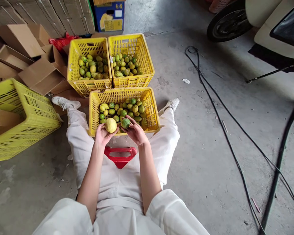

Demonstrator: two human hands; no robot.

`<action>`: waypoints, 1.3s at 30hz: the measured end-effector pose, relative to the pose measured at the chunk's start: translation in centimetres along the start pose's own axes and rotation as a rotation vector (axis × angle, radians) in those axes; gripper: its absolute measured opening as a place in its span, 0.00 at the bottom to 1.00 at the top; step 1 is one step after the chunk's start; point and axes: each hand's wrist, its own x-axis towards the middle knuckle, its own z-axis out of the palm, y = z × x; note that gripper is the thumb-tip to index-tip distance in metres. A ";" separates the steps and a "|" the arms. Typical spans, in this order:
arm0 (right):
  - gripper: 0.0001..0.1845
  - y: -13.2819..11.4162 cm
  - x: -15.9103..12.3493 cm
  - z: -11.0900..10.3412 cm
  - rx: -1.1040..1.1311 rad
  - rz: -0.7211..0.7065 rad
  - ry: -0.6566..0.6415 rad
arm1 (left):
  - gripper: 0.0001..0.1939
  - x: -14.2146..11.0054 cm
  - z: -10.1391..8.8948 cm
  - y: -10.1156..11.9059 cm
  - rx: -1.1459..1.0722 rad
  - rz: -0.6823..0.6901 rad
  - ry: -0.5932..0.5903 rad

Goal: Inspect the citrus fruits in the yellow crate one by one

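My left hand (102,135) is closed from below around a pale yellow lemon (111,125). Beside it, my right hand (136,132) grips a dark green lemon (125,123) between thumb and fingers. Both fruits are held up close together over the near rim of a yellow plastic crate (153,107). Inside that crate lie many green and yellow lemons (137,113), partly hidden by my hands. The crate stands on the floor between my outstretched legs. Just below my hands, a red plastic handle (121,156) sticks up between my thighs.
Behind stand two more yellow crates, the left one (73,62) and the right one (148,62), both with lemons. At left are a yellow-green crate (34,114) and a heap of cardboard boxes (39,73). Black cables (218,114) cross the floor at right, near a parked vehicle (271,23).
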 end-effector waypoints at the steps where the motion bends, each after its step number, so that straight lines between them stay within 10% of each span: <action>1: 0.23 -0.4 -0.3 0.2 0.001 -0.009 -0.051 | 0.18 -0.4 0.2 0.3 0.005 0.005 -0.058; 7: 0.26 -0.4 -0.8 0.4 0.049 -0.079 -0.056 | 0.21 -1.6 0.6 0.7 -0.067 -0.023 -0.240; 17: 0.09 3.1 1.8 -1.3 0.132 0.046 0.133 | 0.19 1.3 -1.1 -1.1 -0.161 -0.148 0.078; 25: 0.20 0.0 -0.2 0.4 0.143 -0.119 -0.054 | 0.21 -0.5 0.8 1.0 -0.172 0.106 -0.119; 30: 0.19 0.3 -0.2 0.3 0.223 -0.088 -0.032 | 0.26 -1.2 1.2 1.0 -0.172 0.014 -0.208; 36: 0.13 2.3 1.8 -0.7 0.164 0.055 0.265 | 0.17 0.4 0.5 -0.7 -0.035 -0.037 0.076; 39: 0.13 1.5 1.7 -0.6 0.191 0.019 0.202 | 0.18 0.5 0.5 -1.0 -0.007 0.004 0.066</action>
